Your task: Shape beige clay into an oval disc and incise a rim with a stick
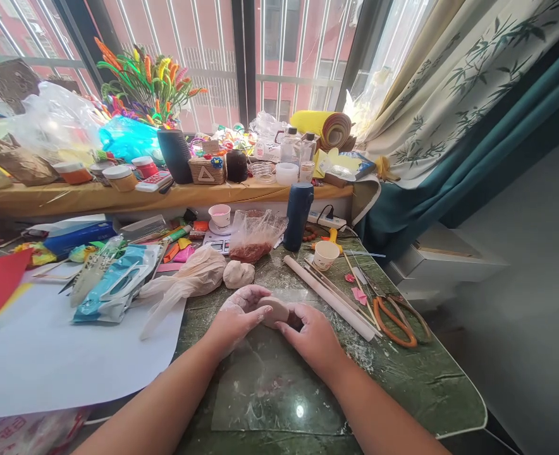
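Note:
Both hands meet over a clear plastic sheet (270, 392) on the green marble table (417, 379). My left hand (236, 318), dusted white, curls its fingers round a pale lump of clay (274, 309). My right hand (310, 333) presses its fingers against the same lump from the other side. A second, smaller lump of clay (239, 273) lies on the table just beyond them.
A wooden rolling pin (327, 296) and thin sticks lie right of the hands, with orange scissors (393, 319) beyond. A plastic bag of reddish material (255, 237), a dark blue bottle (297, 216), paper cups, a white paper sheet (56, 360) and a cluttered windowsill surround the spot.

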Motion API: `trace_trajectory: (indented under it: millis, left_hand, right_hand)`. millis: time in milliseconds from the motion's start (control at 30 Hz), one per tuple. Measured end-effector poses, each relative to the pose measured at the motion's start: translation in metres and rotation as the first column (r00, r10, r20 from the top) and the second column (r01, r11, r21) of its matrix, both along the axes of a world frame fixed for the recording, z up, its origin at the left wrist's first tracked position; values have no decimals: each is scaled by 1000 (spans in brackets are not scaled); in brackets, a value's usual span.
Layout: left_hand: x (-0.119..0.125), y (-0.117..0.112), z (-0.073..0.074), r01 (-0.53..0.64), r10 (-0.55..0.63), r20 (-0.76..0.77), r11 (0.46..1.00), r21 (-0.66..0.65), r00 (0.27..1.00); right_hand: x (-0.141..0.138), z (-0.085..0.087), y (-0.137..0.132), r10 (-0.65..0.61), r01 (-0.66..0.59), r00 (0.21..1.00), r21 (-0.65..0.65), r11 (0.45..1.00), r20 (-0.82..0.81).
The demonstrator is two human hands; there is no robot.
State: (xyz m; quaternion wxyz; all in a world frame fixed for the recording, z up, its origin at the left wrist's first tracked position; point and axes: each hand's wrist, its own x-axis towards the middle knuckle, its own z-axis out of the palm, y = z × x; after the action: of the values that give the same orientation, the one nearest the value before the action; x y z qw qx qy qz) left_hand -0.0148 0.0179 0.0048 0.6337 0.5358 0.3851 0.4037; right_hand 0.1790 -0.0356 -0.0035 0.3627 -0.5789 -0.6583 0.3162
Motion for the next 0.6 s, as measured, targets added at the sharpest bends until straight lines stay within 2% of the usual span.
trace_trajectory:
  millis: [100, 200, 467, 600]
  left_hand:
    - [0, 0, 1, 29, -28, -42, 999, 23, 999]
    - [0, 0, 2, 24, -22, -89, 999, 22, 996]
    - [-1, -1, 3, 6, 0, -118, 999, 44, 993]
    - [-3, 0, 2, 53, -46, -122, 997, 54, 991]
  right_hand:
    - [0, -2, 0, 22, -24, 998, 49, 999, 51]
    - [0, -4, 1, 24, -30, 990, 43, 999, 137]
    - [2, -9, 1, 24, -42, 982, 93, 995, 188]
    - [1, -9, 1, 50, -70, 980, 94, 993, 195]
